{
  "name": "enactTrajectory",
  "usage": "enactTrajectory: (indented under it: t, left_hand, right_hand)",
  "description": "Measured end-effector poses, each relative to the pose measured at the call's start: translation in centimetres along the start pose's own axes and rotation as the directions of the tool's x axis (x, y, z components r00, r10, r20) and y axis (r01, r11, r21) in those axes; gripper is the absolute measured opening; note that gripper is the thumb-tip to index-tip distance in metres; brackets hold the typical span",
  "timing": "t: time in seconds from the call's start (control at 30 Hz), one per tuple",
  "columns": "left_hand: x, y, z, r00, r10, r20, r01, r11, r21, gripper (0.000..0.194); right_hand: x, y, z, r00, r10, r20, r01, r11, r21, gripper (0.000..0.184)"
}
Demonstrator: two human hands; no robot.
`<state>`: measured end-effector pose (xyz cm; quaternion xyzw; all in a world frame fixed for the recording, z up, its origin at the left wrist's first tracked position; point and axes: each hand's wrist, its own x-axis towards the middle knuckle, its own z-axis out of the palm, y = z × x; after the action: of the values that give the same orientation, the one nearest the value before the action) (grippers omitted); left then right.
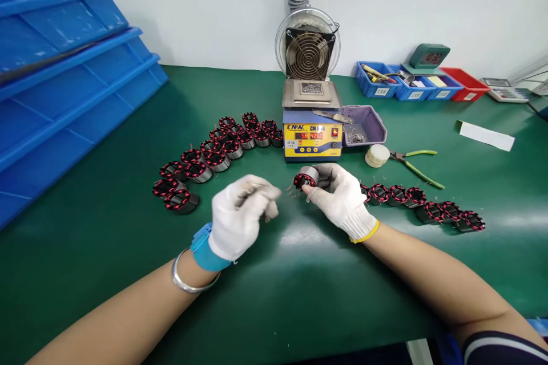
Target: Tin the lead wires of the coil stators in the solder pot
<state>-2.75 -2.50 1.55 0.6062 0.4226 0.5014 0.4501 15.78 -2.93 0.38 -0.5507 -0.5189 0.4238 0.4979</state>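
My right hand (338, 194), in a white glove with a yellow cuff, grips a motor stator (306, 177) with red and black windings and a grey metal side. Thin wire ends stick out from the stator toward the left. My left hand (244, 211), gloved in white with a blue wrist strap, is held a short way to the left of it, apart from the stator. Its fingers are curled with the tips together; whether anything thin is pinched there cannot be made out. Just behind the held stator stands a blue and yellow solder pot (313, 136) with a lit red display.
Rows of stators (198, 170) stand on the left, more stators (398, 195) on the right. Green-handled cutters (413, 164), a round white tin (377, 155) and a purple tray (368, 125) lie right of the pot. Blue crates (72, 97) rise at the left.
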Motion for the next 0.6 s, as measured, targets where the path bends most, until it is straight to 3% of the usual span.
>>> enactTrajectory:
  t: [0.07, 0.1, 0.2, 0.3, 0.4, 0.5, 0.6]
  left_hand:
    - [0.5, -0.6, 0.0, 0.993, 0.002, -0.117, -0.003, 1.0, -0.01, 0.028]
    - [0.7, -1.0, 0.2, 0.994, -0.007, -0.109, 0.007, 1.0, 0.005, 0.032]
    - [0.9, -1.5, 0.9, 1.0, -0.006, 0.025, 0.001, 0.983, 0.186, 0.03]
    - [0.1, -1.1, 1.0, 0.995, 0.067, 0.075, -0.088, 0.938, 0.334, 0.029]
    - [-0.6, -0.7, 0.6, 0.987, 0.157, -0.019, -0.148, 0.958, 0.248, 0.032]
    - [-0.3, -0.8, 0.5, 0.985, 0.138, -0.109, -0.118, 0.979, 0.167, 0.032]
    - [0.2, -1.3, 0.9, 0.995, 0.083, 0.053, -0.094, 0.963, 0.253, 0.021]
  right_hand:
    - [-0.1, -0.2, 0.1, 1.0, 0.005, -0.004, -0.005, 1.0, 0.014, 0.035]
    - [-0.2, -0.4, 0.1, 1.0, 0.016, -0.011, -0.016, 1.0, 0.013, 0.036]
    - [-0.5, -0.8, 0.4, 0.998, 0.055, -0.007, -0.055, 0.998, 0.019, 0.038]
    - [-0.6, -1.0, 0.5, 0.998, 0.069, 0.013, -0.07, 0.997, 0.032, 0.038]
    - [-0.4, -1.1, 0.5, 0.997, 0.078, 0.009, -0.078, 0.993, 0.087, 0.035]
    - [-0.3, -1.4, 0.3, 0.998, 0.057, 0.021, -0.059, 0.985, 0.162, 0.033]
    - [-0.4, -1.6, 0.2, 0.998, 0.061, 0.019, -0.063, 0.989, 0.138, 0.034]
